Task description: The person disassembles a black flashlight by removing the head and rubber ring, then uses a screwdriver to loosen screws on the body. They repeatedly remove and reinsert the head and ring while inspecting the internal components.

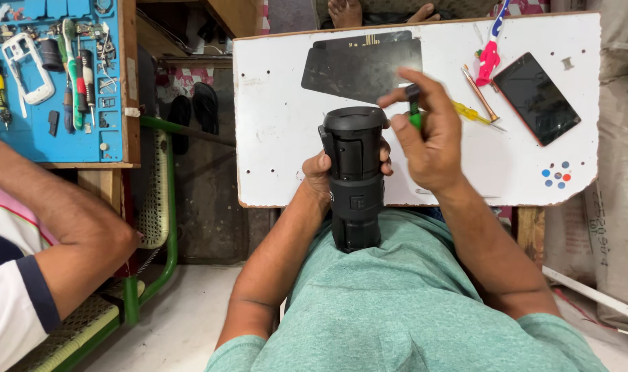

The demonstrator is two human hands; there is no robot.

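two hands (431,138) on black torch (355,179), green tool (414,118) mostly hidden

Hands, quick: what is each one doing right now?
Left hand: closed around the black cylindrical device, holding it upright against the body.
Right hand: closed on a green-handled screwdriver, beside the device's top.
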